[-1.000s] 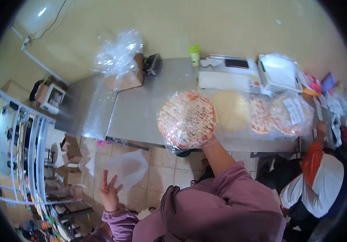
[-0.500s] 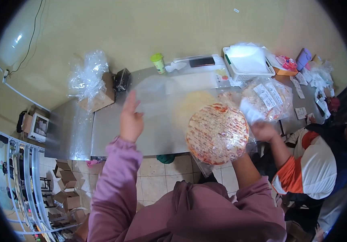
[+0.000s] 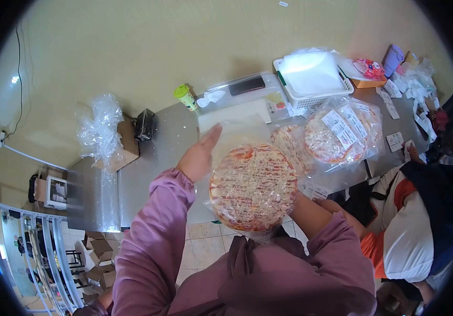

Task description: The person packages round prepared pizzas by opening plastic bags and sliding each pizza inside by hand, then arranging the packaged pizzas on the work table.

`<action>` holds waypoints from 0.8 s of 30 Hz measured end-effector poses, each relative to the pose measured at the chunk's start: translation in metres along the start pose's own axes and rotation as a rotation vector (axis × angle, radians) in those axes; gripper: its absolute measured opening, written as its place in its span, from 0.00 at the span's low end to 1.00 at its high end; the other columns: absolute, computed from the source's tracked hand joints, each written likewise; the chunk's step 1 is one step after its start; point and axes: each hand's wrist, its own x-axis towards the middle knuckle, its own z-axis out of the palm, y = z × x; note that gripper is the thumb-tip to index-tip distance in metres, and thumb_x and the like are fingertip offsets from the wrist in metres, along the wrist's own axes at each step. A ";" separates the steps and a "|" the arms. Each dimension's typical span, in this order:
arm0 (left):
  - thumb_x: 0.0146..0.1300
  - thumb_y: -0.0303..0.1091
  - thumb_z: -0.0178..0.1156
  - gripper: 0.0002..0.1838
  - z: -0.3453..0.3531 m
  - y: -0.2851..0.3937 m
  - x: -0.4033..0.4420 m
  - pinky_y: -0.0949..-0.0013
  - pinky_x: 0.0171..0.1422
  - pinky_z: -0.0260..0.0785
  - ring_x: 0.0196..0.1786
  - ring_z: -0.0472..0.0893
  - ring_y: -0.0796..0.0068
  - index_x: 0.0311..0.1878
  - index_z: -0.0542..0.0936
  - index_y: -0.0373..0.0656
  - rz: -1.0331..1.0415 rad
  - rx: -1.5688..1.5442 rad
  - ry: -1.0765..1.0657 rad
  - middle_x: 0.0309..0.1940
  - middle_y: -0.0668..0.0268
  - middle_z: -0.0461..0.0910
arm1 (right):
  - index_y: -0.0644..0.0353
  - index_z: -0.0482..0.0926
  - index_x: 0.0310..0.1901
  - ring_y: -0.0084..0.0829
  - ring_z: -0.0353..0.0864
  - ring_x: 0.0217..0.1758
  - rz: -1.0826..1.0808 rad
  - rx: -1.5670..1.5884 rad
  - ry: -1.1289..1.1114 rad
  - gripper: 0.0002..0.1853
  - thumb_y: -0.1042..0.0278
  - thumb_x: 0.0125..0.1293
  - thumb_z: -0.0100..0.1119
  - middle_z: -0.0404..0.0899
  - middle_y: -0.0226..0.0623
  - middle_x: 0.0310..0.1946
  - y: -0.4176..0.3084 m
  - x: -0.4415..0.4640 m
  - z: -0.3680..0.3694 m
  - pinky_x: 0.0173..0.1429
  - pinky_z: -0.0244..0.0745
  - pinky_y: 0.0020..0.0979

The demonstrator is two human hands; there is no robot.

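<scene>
A round pizza (image 3: 253, 188) in a clear plastic bag is held up in front of my body, topped with shredded cheese and reddish sauce stripes. My right forearm (image 3: 315, 217) reaches under it, and the pizza hides my right hand, which bears it from below. My left hand (image 3: 197, 158) is close to the pizza's upper left edge, fingers stretched out and holding nothing; whether it touches the bag I cannot tell. Behind the held pizza, another pizza (image 3: 292, 145) lies partly covered on the table. Beside that lie bagged pizzas (image 3: 337, 134) with white printed labels.
A white basket (image 3: 318, 95) of white sheets stands by the wall, near a phone (image 3: 246, 86) and a green cup (image 3: 185, 97). Plastic wrap (image 3: 100, 124) and a black box (image 3: 145, 125) are at left. A co-worker's orange-and-white sleeve (image 3: 390, 253) is close on my right.
The held pizza has moved left and closer to my body. My left hand has come right, towards it. The co-worker's hand has drawn back from the bagged pizzas. The view has shifted.
</scene>
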 end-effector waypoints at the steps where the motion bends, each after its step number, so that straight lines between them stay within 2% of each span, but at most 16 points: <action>1: 0.41 0.11 0.40 0.41 -0.003 -0.002 -0.002 0.67 0.59 0.62 0.64 0.61 0.52 0.66 0.54 0.39 0.000 -0.001 -0.005 0.64 0.52 0.56 | 0.55 0.59 0.61 0.38 0.62 0.62 0.003 0.000 0.008 0.26 0.49 0.67 0.34 0.62 0.40 0.59 -0.002 0.004 0.001 0.65 0.59 0.42; 3: 0.40 0.10 0.40 0.42 -0.008 -0.006 -0.004 0.67 0.59 0.63 0.64 0.61 0.55 0.66 0.54 0.41 0.017 -0.009 -0.079 0.65 0.55 0.56 | 0.55 0.59 0.61 0.38 0.62 0.62 0.011 -0.005 0.023 0.26 0.49 0.67 0.34 0.62 0.40 0.60 -0.001 0.007 0.002 0.65 0.59 0.42; 10: 0.39 0.10 0.40 0.41 0.000 0.004 -0.009 0.66 0.62 0.62 0.63 0.63 0.56 0.65 0.57 0.41 0.085 0.038 -0.088 0.65 0.55 0.57 | 0.55 0.57 0.61 0.38 0.62 0.62 0.079 -0.021 0.077 0.25 0.50 0.68 0.33 0.61 0.41 0.60 -0.011 0.021 0.001 0.65 0.59 0.42; 13: 0.41 0.11 0.43 0.38 0.008 0.011 -0.008 0.66 0.62 0.61 0.62 0.64 0.56 0.63 0.60 0.40 0.108 0.064 -0.039 0.64 0.55 0.59 | 0.55 0.57 0.62 0.38 0.62 0.62 0.095 -0.027 0.089 0.25 0.50 0.68 0.32 0.61 0.41 0.60 -0.015 0.025 0.003 0.65 0.60 0.42; 15: 0.46 0.13 0.46 0.35 0.020 0.010 -0.010 0.64 0.63 0.60 0.62 0.64 0.54 0.63 0.61 0.43 0.129 0.083 0.019 0.62 0.56 0.61 | 0.55 0.57 0.62 0.38 0.61 0.62 0.098 -0.027 0.093 0.25 0.50 0.68 0.32 0.61 0.41 0.60 -0.013 0.024 0.001 0.65 0.60 0.42; 19: 0.45 0.13 0.48 0.30 0.038 0.018 -0.017 0.65 0.61 0.62 0.59 0.66 0.52 0.56 0.67 0.38 0.190 0.211 0.168 0.60 0.54 0.63 | 0.55 0.58 0.61 0.40 0.62 0.62 -0.052 -0.078 0.112 0.25 0.50 0.67 0.34 0.62 0.42 0.59 -0.007 0.027 -0.009 0.64 0.60 0.43; 21: 0.46 0.15 0.51 0.22 0.046 0.021 -0.024 0.63 0.55 0.66 0.53 0.70 0.50 0.49 0.71 0.38 0.156 0.148 0.373 0.53 0.54 0.69 | 0.55 0.58 0.60 0.40 0.62 0.62 -0.130 -0.103 0.127 0.24 0.51 0.67 0.35 0.62 0.42 0.59 -0.003 0.026 -0.014 0.64 0.60 0.44; 22: 0.46 0.15 0.51 0.22 0.048 0.024 -0.026 0.63 0.55 0.66 0.53 0.70 0.50 0.49 0.71 0.38 0.160 0.147 0.371 0.53 0.54 0.69 | 0.55 0.58 0.60 0.40 0.62 0.62 -0.167 -0.116 0.133 0.24 0.51 0.67 0.36 0.62 0.42 0.59 -0.002 0.026 -0.016 0.63 0.61 0.44; 24: 0.48 0.20 0.54 0.10 0.049 0.029 -0.030 0.61 0.44 0.67 0.42 0.74 0.53 0.36 0.73 0.38 -0.112 0.127 0.545 0.38 0.56 0.73 | 0.55 0.59 0.59 0.41 0.62 0.62 -0.205 -0.132 0.137 0.24 0.51 0.67 0.36 0.62 0.43 0.59 0.002 0.026 -0.019 0.63 0.61 0.45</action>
